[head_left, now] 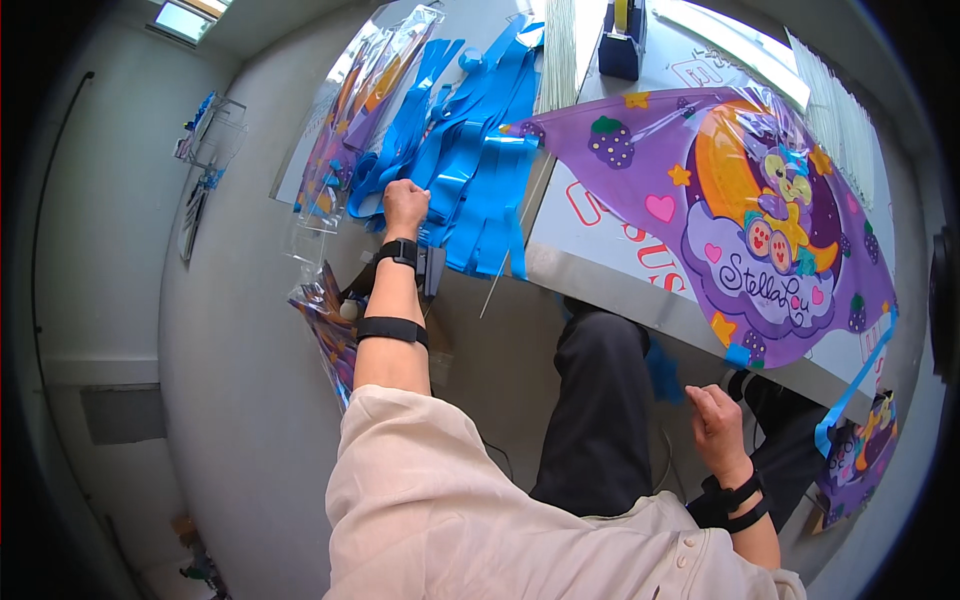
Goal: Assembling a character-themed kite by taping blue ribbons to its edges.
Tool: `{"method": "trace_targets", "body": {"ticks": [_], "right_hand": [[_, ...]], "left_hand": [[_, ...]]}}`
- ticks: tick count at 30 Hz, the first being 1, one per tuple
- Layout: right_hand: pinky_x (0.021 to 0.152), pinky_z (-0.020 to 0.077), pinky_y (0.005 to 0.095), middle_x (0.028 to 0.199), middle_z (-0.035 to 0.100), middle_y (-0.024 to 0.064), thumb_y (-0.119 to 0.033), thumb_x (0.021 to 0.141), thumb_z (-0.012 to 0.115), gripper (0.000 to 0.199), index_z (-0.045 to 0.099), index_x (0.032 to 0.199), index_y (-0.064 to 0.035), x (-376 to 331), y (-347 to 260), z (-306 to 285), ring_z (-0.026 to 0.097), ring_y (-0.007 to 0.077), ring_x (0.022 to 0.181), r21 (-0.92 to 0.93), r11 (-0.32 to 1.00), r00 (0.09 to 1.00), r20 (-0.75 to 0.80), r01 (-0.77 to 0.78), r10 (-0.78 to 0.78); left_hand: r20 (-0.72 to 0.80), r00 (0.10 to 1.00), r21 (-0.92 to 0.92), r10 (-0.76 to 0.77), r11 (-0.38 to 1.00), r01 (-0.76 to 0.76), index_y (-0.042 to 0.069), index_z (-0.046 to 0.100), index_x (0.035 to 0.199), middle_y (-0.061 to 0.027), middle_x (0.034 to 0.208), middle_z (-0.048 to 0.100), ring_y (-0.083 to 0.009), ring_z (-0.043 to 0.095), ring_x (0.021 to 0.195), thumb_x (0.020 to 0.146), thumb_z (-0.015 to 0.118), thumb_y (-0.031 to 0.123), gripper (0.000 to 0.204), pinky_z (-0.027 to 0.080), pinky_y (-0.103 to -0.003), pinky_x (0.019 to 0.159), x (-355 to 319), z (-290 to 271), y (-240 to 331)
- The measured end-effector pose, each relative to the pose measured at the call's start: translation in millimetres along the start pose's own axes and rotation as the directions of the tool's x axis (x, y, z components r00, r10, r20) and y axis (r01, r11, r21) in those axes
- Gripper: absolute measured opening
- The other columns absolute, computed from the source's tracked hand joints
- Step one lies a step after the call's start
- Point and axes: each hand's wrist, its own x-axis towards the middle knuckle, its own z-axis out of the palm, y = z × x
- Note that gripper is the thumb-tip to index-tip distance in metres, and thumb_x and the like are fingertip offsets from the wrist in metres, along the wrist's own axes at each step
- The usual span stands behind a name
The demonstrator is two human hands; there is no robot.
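My left hand (406,207) is closed at the near edge of a heap of long blue ribbons (480,175), with ribbon on both sides of the fist. Its fingertips are hidden beneath it. My right hand (719,432) hangs above my lap, below the table edge, with its fingers curled in; whatever they hold, if anything, does not show. Spread over the table to the right lies a purple kite sheet (640,190) printed with a cartoon figure, moon, stars and berries. A blue ribbon tail (862,372) trails from its lower right edge.
Clear-wrapped purple printed packs (350,110) lie left of the ribbons. Bundles of thin white rods (558,60) and a dark tape dispenser (620,50) stand at the far side. The table edge (640,315) runs above my knees; another printed sheet (860,465) hangs at right.
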Motion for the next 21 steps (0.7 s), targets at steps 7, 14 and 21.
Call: {"method": "trace_targets", "body": {"ticks": [7, 14, 21], "right_hand": [[0.062, 0.0464, 0.0399, 0.079, 0.055, 0.0147, 0.012, 0.064, 0.053, 0.036, 0.059, 0.098, -0.0002, 3, 0, -2, 0.056, 0.0340, 0.072, 0.004, 1.000, 1.000, -0.015, 0.018, -0.018], [0.062, 0.0465, 0.0383, 0.079, 0.056, 0.0150, 0.012, 0.067, 0.053, 0.032, 0.059, 0.097, 0.0008, 5, -3, 1, 0.057, 0.0334, 0.072, 0.033, 0.999, 0.999, -0.005, 0.032, -0.032], [0.062, 0.0470, 0.0367, 0.079, 0.057, 0.0153, 0.013, 0.070, 0.053, 0.029, 0.059, 0.096, 0.0014, 1, -2, 2, 0.058, 0.0328, 0.071, 0.040, 0.999, 1.000, 0.003, 0.017, -0.017]], "left_hand": [[-0.034, 0.997, -0.825, -0.075, 0.565, 0.015, 0.001, 0.059, 0.075, -0.0065, 0.068, 0.060, -0.0103, 0.051, 0.053, 0.080, 0.065, 0.001, 0.007, 0.041, -0.025, 0.043, -12, -30, 54], [0.036, 0.993, -0.418, -0.110, 0.901, 0.115, -0.001, 0.061, 0.077, -0.0100, 0.069, 0.062, -0.0155, 0.056, 0.053, 0.079, 0.066, 0.006, 0.008, 0.044, -0.030, 0.046, -7, -26, 45], [0.118, 0.992, 0.208, 0.044, 0.976, -0.068, 0.001, 0.067, 0.076, -0.0175, 0.080, 0.066, -0.0322, 0.064, 0.078, 0.065, 0.081, 0.017, 0.024, 0.051, -0.040, 0.070, -18, 13, 26]]}}
